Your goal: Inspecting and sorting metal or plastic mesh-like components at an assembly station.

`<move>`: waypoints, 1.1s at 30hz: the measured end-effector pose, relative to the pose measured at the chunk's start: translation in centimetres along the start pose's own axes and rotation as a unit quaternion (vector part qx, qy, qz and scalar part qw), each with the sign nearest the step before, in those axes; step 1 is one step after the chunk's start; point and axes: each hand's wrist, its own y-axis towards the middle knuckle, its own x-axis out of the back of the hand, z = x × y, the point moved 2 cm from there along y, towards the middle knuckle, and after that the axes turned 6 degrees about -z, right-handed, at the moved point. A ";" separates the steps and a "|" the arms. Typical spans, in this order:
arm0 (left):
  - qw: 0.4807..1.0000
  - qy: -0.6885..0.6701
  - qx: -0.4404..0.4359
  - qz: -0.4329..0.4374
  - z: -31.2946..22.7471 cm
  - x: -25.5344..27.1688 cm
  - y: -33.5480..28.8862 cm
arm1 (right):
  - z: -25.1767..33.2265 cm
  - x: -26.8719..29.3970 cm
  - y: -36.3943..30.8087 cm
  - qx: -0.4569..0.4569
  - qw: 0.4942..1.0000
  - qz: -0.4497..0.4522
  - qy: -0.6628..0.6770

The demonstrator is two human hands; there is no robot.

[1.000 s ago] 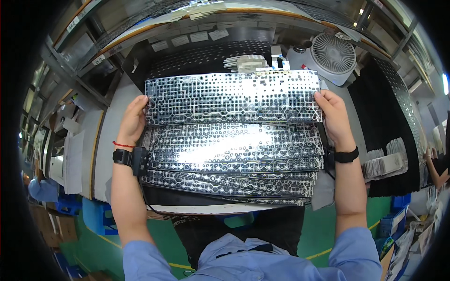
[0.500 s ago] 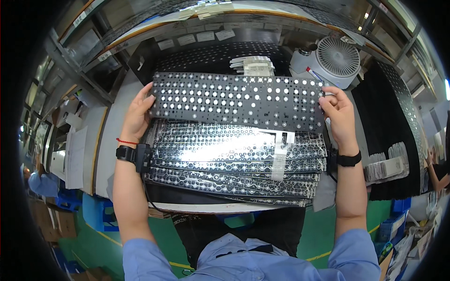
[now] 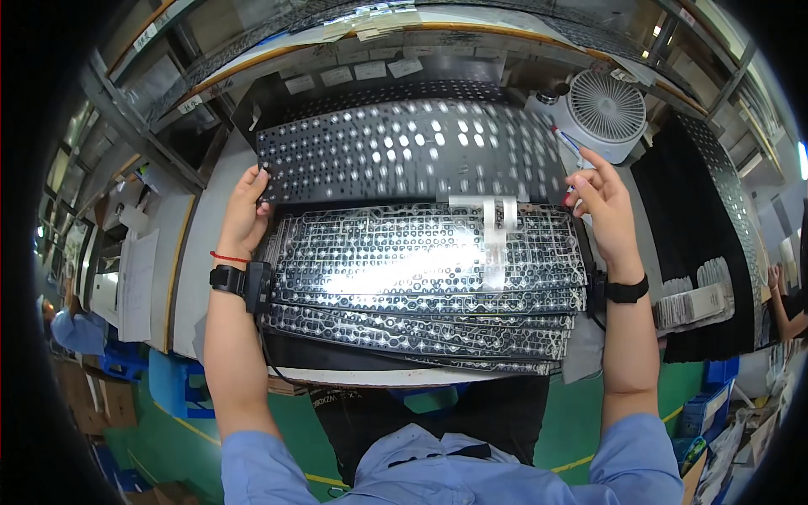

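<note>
A long black keyboard panel (image 3: 337,160) dotted with white round spots is tilted above the far side of the bench, its right part smeared by motion. My left hand (image 3: 247,202) grips its left end between thumb and fingers. My right hand (image 3: 604,198) is beside the right end, index finger stretched out and the fingers apart, with no firm grip visible. Just nearer to me lies a fanned stack of shiny keyboard membrane sheets (image 3: 379,244) with printed tracks. Pale connector tails (image 3: 493,265) cross the top sheet.
A white fan (image 3: 608,105) stands at the back right, a red-tipped pen (image 3: 566,137) in front of it. Black cloth (image 3: 699,219) and a bundle of pale strips (image 3: 694,305) lie on the right. Papers (image 3: 137,286) are on the left; a shelf (image 3: 471,23) spans the back.
The panel has shifted up and left, its left end lower than before and its right side blurred. My right hand's fingers have loosened from the right end. The stack's pale connector tails show more.
</note>
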 end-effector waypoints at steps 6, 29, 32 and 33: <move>0.978 -0.084 -0.037 -0.186 -0.5 -2.7 -0.3 | -2.0 0.7 0.1 -0.051 0.986 0.064 -0.142; 0.994 0.072 0.065 0.048 -0.2 -3.4 -1.6 | -2.4 0.5 0.5 0.002 0.996 0.052 -0.071; 0.996 0.070 0.042 0.030 -0.3 -3.0 -1.4 | -1.6 0.0 0.2 -0.014 0.999 0.027 -0.015; 0.997 0.069 0.032 0.020 -0.3 -2.4 -1.2 | -1.3 -0.1 0.2 -0.024 1.000 0.016 0.013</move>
